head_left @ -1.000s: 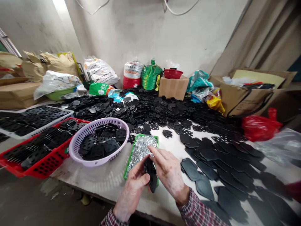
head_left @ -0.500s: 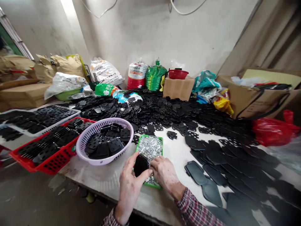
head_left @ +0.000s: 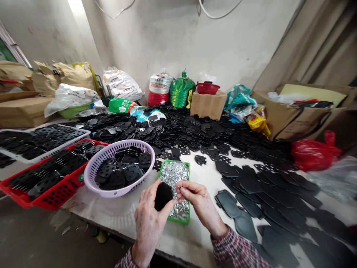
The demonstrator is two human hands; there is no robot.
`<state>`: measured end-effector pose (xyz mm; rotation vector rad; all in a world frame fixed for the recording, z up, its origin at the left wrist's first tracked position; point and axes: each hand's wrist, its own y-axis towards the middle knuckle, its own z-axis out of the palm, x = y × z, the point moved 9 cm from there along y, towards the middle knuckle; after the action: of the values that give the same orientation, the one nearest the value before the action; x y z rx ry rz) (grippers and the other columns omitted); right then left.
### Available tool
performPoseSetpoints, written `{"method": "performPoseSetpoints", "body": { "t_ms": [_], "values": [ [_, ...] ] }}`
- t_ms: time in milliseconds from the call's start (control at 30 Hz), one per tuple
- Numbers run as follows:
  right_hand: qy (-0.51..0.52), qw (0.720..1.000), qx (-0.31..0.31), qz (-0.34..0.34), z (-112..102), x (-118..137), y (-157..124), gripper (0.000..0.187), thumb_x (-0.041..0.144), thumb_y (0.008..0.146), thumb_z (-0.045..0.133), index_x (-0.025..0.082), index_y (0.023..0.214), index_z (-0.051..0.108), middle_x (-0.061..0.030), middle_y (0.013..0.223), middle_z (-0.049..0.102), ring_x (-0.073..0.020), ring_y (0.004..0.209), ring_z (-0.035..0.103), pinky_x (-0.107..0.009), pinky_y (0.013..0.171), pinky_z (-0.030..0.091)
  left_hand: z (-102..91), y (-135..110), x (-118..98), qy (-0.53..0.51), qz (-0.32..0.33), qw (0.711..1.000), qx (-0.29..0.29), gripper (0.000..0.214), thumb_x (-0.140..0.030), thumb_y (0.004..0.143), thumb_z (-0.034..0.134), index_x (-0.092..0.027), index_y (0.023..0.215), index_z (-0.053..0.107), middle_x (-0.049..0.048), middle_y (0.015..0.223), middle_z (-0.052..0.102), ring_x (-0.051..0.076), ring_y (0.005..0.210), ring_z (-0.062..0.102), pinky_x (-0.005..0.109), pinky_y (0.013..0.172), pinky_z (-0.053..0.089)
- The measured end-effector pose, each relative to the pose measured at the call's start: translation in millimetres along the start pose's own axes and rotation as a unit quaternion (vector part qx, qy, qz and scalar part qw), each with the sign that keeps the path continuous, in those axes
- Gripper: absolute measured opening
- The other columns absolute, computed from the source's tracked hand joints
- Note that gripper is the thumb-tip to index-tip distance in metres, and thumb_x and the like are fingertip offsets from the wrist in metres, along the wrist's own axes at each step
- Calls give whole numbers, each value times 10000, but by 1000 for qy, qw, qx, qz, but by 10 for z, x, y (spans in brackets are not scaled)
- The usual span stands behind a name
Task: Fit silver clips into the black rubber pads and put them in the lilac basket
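Observation:
My left hand (head_left: 150, 216) grips a flat black plate (head_left: 163, 196) with rounded corners, tilted up between thumb and fingers. Close beside it, the thumb and fingers of my right hand (head_left: 198, 199) are pinched together over the tray; what is in the pinch, if anything, is too small to make out. Beneath both hands lies a green-rimmed tray (head_left: 189, 186) heaped with small shiny metal pins (head_left: 174, 172). To the left stands a lilac basket (head_left: 119, 192) holding black plates with metal pins in them.
A red crate (head_left: 52, 191) and a white tray (head_left: 60, 147) of black pieces stand at left. Black plates (head_left: 227, 204) lie spread on the right, with a large heap (head_left: 189, 128) behind. Sacks, a carton (head_left: 208, 104) with a red bowl, and a red bag (head_left: 315, 152) line the back.
My right hand has lifted from among the pins, its fingers now drawn into a pinch. The left hand still holds the black plate, and the whole view has shifted slightly.

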<state>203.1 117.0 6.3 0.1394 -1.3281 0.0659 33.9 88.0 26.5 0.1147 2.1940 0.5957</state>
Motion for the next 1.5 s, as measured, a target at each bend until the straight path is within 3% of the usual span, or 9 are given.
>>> {"method": "performPoseSetpoints", "body": {
  "t_ms": [267, 467, 600, 700, 933, 1033, 1200, 1300, 1500],
  "values": [
    [-118, 987, -49, -96, 24, 220, -97, 318, 275, 856, 674, 208, 1166, 693, -21, 852, 697, -196, 802, 641, -292, 768, 519, 33, -32, -129, 17, 39, 999, 8, 579, -422, 802, 700, -182, 1311, 564, 137, 1257, 673, 320, 1158, 593, 443, 998, 451],
    [-307, 925, -34, -223, 109, 462, -258, 274, 222, 955, 556, 249, 1186, 702, -55, 920, 692, -214, 827, 639, -320, 764, 512, 79, -47, -155, 6, 27, 999, 27, 559, -369, 805, 694, -176, 1313, 562, 137, 1285, 660, 317, 1180, 582, 451, 1010, 449],
    [-149, 972, -81, -165, -80, 361, -250, 107, 264, 918, 647, 219, 927, 744, -53, 871, 711, -226, 820, 663, -314, 761, 529, 123, -50, -161, -5, 10, 999, 39, 595, -410, 788, 713, -171, 1313, 565, 142, 1293, 655, 320, 1190, 575, 464, 1024, 437],
    [-29, 989, -88, -114, -132, 216, -237, 82, 281, 860, 722, 207, 889, 741, -49, 893, 721, -228, 858, 663, -308, 802, 528, 155, -65, -158, -43, -26, 998, 49, 621, -426, 750, 745, -189, 1302, 585, 130, 1297, 656, 323, 1192, 573, 479, 1033, 427],
    [-62, 975, -106, -185, -159, 222, -402, 24, 220, 849, 725, 214, 826, 731, -10, 848, 669, -185, 836, 603, -251, 762, 470, 369, -246, -73, -260, -199, 933, 150, 665, -416, 679, 789, -183, 1279, 619, 103, 1286, 658, 291, 1103, 611, 368, 873, 523],
    [-70, 969, -108, -212, -167, 239, -473, 40, 196, 864, 713, 221, 835, 724, -8, 859, 669, -182, 845, 604, -252, 776, 470, 432, -326, -45, -321, -225, 905, 166, 658, -421, 693, 792, -190, 1283, 617, 87, 1275, 659, 272, 1109, 592, 316, 826, 519],
    [-130, 957, -86, -246, -100, 336, -518, 58, 175, 879, 700, 215, 842, 715, -15, 864, 678, -185, 836, 631, -252, 774, 495, 454, -382, -18, -336, -224, 900, 165, 588, -390, 697, 801, -219, 1240, 656, 38, 1134, 704, 220, 984, 592, 294, 817, 490],
    [-201, 931, -82, -295, -46, 458, -576, 96, 138, 906, 662, 218, 875, 704, -17, 884, 681, -176, 832, 649, -235, 768, 512, 450, -389, -34, -335, -218, 901, 170, 567, -352, 695, 801, -229, 1231, 666, 22, 1112, 710, 204, 933, 585, 294, 830, 479],
    [-405, 800, -10, -442, 181, 587, -752, 266, 34, 943, 538, 192, 1112, 669, -77, 1063, 684, -184, 953, 670, -227, 862, 530, 450, -372, 60, -341, -227, 894, 181, 670, -323, 622, 833, -205, 1259, 660, 51, 1132, 709, 227, 915, 576, 307, 783, 479]
  ]
}}
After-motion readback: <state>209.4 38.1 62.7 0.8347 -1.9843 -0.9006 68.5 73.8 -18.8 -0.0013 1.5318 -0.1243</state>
